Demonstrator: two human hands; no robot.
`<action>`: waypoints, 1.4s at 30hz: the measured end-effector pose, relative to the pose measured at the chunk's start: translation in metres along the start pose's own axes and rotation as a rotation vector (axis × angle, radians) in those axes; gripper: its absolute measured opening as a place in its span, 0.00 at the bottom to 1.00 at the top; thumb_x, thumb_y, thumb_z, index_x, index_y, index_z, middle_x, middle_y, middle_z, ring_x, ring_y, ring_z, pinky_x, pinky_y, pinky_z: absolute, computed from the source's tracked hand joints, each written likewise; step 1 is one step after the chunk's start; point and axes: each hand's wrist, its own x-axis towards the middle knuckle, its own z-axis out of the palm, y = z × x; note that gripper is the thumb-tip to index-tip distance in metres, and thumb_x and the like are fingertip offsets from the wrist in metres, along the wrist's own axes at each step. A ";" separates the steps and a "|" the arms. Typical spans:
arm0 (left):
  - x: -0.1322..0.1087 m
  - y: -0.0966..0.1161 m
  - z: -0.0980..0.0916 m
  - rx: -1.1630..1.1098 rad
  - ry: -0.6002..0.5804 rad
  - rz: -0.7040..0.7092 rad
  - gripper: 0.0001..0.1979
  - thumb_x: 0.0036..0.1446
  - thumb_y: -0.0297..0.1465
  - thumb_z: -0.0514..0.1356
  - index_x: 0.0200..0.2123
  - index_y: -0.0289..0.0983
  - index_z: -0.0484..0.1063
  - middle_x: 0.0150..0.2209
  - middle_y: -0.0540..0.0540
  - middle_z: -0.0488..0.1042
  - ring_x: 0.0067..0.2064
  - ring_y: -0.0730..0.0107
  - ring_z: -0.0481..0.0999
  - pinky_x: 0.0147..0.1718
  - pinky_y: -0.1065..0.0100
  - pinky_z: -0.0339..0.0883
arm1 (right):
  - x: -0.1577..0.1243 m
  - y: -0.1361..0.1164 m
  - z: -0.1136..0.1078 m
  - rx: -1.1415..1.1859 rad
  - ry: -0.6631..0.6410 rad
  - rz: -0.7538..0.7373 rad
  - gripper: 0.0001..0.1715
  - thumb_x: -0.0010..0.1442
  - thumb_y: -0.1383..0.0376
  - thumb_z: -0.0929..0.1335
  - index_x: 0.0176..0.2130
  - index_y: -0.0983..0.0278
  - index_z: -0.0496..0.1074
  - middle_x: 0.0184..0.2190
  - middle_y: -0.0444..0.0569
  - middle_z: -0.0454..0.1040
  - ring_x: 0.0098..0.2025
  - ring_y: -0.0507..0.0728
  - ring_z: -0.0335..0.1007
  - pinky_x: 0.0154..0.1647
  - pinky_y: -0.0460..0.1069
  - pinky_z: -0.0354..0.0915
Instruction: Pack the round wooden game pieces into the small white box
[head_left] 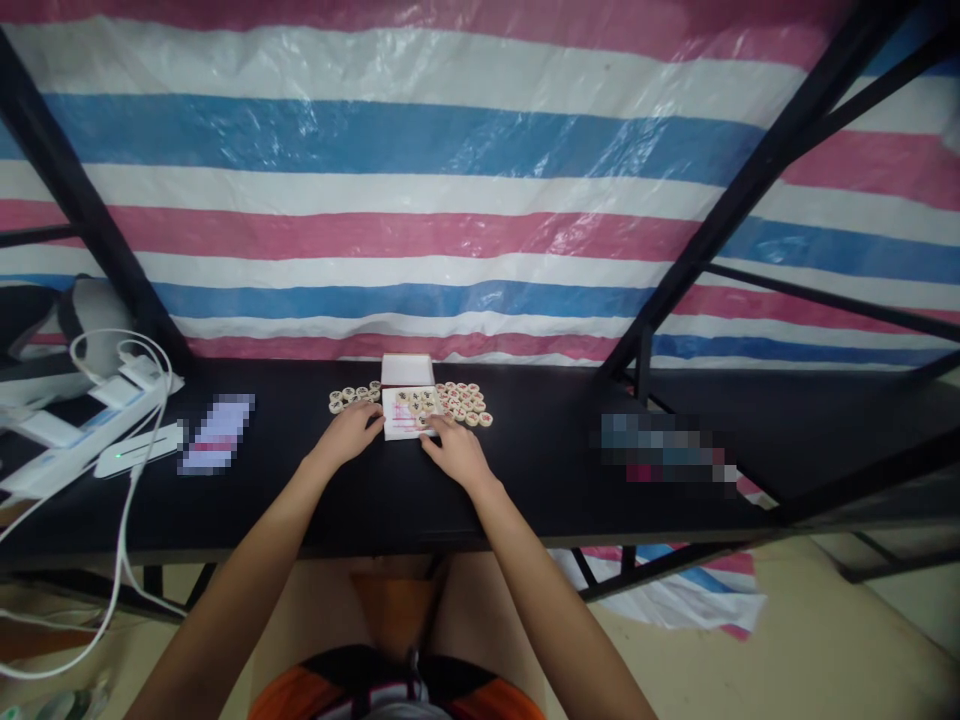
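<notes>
On the black table (390, 500) lies a small white box (409, 410) with red lines and several round wooden game pieces in it. My left hand (351, 432) rests at the box's left edge, fingers curled against it. My right hand (454, 450) touches the box's lower right corner with fingers bent. A heap of round pieces with red marks (466, 402) lies right of the box. A smaller group of pieces (354, 397) lies to its left. The box's white lid (407, 370) sits just behind it.
White power strips and cables (112, 410) crowd the table's left end, next to a blurred flat item (217, 432). Another blurred item (664, 447) lies at the right. Black metal frame bars (750, 180) slant up before a striped tarp wall (450, 150).
</notes>
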 end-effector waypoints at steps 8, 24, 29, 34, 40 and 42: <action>-0.001 0.012 0.006 0.035 0.028 0.097 0.12 0.62 0.33 0.52 0.40 0.36 0.73 0.41 0.41 0.72 0.47 0.58 0.70 0.50 0.57 0.62 | 0.000 -0.001 -0.001 0.009 -0.049 -0.057 0.19 0.63 0.60 0.63 0.52 0.56 0.71 0.49 0.48 0.75 0.47 0.59 0.73 0.46 0.50 0.66; 0.000 0.023 0.015 0.133 -0.054 0.209 0.13 0.64 0.35 0.51 0.40 0.38 0.75 0.39 0.44 0.76 0.45 0.58 0.70 0.46 0.58 0.60 | 0.000 0.003 -0.002 0.153 -0.123 -0.168 0.23 0.62 0.67 0.62 0.55 0.53 0.69 0.51 0.43 0.74 0.53 0.56 0.70 0.54 0.50 0.64; 0.000 0.027 0.014 0.140 -0.048 0.199 0.14 0.64 0.36 0.52 0.41 0.38 0.75 0.40 0.44 0.76 0.46 0.59 0.70 0.48 0.58 0.58 | 0.002 0.003 0.001 0.164 -0.051 -0.113 0.19 0.63 0.68 0.62 0.51 0.56 0.71 0.49 0.46 0.75 0.50 0.56 0.71 0.51 0.49 0.64; -0.002 0.029 0.013 0.163 -0.081 0.187 0.14 0.65 0.34 0.51 0.44 0.40 0.75 0.41 0.45 0.76 0.47 0.60 0.69 0.47 0.59 0.56 | 0.004 0.004 0.005 0.137 -0.047 -0.099 0.15 0.63 0.67 0.62 0.47 0.58 0.73 0.45 0.47 0.76 0.47 0.56 0.72 0.47 0.48 0.65; -0.001 0.028 0.016 0.141 -0.065 0.176 0.14 0.65 0.36 0.52 0.43 0.42 0.76 0.41 0.47 0.78 0.46 0.61 0.71 0.51 0.57 0.52 | 0.005 0.007 0.009 0.143 -0.041 -0.125 0.13 0.64 0.67 0.63 0.45 0.58 0.74 0.43 0.46 0.77 0.45 0.56 0.73 0.46 0.48 0.65; 0.000 0.029 0.015 0.103 -0.072 0.184 0.14 0.66 0.38 0.51 0.45 0.43 0.75 0.42 0.47 0.77 0.47 0.62 0.70 0.51 0.57 0.52 | 0.005 0.008 0.009 0.144 -0.039 -0.124 0.13 0.64 0.66 0.63 0.45 0.58 0.74 0.43 0.46 0.77 0.44 0.56 0.74 0.45 0.47 0.65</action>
